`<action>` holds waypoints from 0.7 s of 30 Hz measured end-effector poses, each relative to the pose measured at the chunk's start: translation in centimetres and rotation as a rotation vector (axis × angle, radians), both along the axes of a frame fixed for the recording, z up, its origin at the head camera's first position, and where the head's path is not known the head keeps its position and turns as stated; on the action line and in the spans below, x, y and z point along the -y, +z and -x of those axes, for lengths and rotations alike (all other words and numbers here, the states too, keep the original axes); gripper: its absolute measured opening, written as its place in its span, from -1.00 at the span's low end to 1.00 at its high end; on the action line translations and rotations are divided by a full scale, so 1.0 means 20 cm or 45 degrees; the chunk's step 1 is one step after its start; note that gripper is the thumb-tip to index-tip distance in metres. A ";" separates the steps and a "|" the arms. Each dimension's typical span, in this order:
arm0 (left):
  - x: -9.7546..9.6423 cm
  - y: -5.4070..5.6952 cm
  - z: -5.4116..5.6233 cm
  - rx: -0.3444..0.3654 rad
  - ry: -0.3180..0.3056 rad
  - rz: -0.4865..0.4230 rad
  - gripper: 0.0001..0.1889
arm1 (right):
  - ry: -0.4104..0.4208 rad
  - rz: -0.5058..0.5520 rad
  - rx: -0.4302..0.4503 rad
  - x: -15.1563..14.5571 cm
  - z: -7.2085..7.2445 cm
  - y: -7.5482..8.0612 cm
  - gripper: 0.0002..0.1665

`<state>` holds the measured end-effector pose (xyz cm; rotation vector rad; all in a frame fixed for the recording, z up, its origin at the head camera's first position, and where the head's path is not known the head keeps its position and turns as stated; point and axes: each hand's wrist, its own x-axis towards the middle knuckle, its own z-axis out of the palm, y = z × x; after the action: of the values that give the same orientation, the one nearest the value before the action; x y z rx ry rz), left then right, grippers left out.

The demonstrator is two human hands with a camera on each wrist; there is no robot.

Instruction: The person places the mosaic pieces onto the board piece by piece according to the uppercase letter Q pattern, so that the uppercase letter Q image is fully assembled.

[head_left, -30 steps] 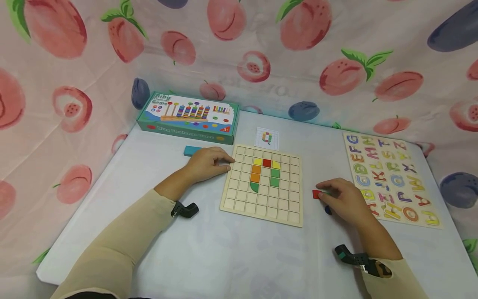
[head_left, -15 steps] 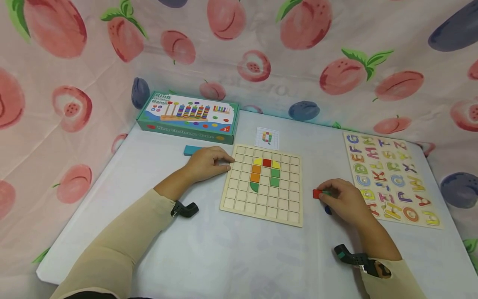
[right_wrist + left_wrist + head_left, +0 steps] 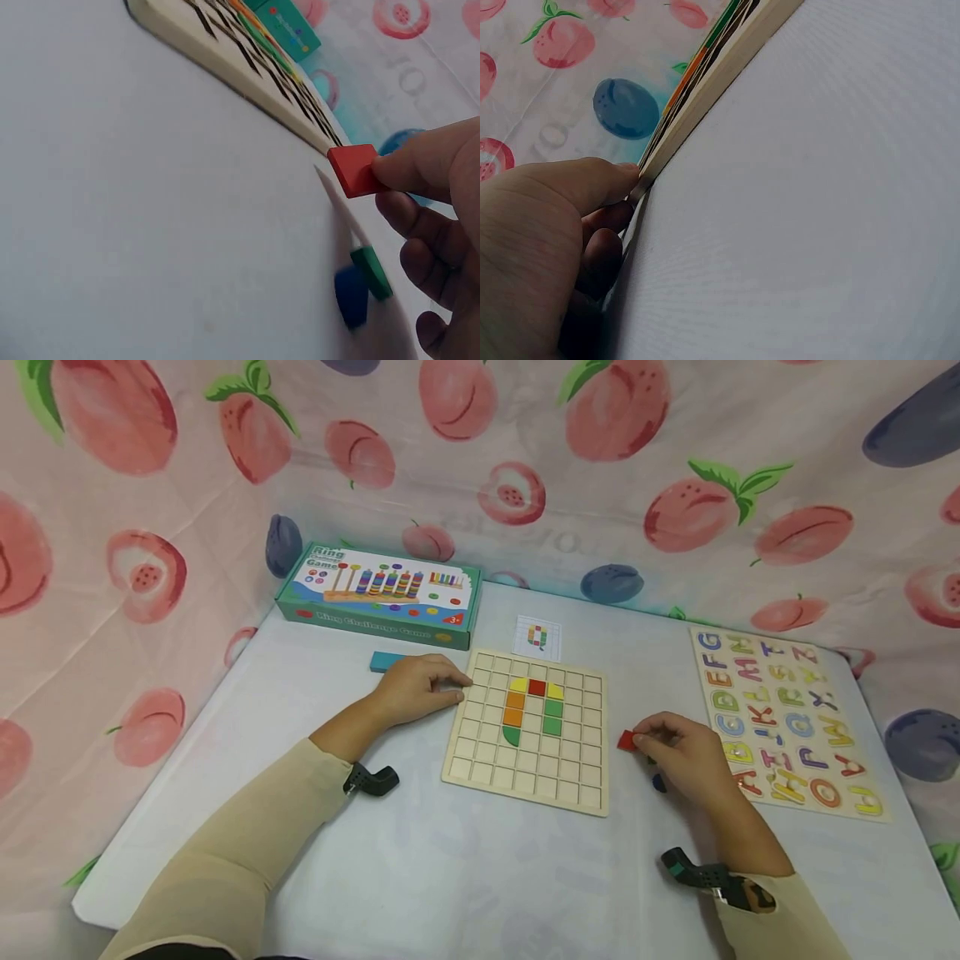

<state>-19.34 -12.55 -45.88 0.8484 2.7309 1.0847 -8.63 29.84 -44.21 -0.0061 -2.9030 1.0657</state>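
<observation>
My right hand (image 3: 686, 752) pinches a red square tile (image 3: 627, 741) between thumb and fingers; the right wrist view shows the tile (image 3: 355, 170) raised over the table. Below the fingers lie a green piece (image 3: 371, 272) and a blue piece (image 3: 351, 296). At the left edge of the wooden grid board (image 3: 480, 768), my left hand (image 3: 416, 689) touches the side with thumb and fingertips. In the grid sit a red tile (image 3: 537, 688), two yellow corner pieces (image 3: 554, 692), two orange tiles (image 3: 513, 708), two green squares (image 3: 552, 716) and a green rounded piece (image 3: 512, 737).
Behind the board lies a small pattern card (image 3: 537, 638). A green Ring Challenge Game box (image 3: 378, 597) stands at the back left, with a blue block (image 3: 386, 662) in front of it. An alphabet board (image 3: 795, 718) is on the right. Fruit-patterned cloth (image 3: 525, 460) rises behind.
My right hand has lifted slightly and shifted a little left, with the red tile tilted in its fingers. The left hand and the board have stayed put.
</observation>
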 end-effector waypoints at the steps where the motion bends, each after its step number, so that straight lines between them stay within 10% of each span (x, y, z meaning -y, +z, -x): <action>1: 0.00 0.00 0.00 0.001 0.001 0.000 -0.78 | 0.004 0.016 0.007 0.01 0.00 0.00 -0.96; 21: 0.00 0.01 0.00 -0.005 -0.004 0.012 -0.78 | 0.115 0.204 0.040 0.29 0.07 0.06 -0.93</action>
<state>-19.33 -12.53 -45.76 0.8536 2.7347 1.0694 -9.97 24.04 -42.94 0.1037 -2.8614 1.3220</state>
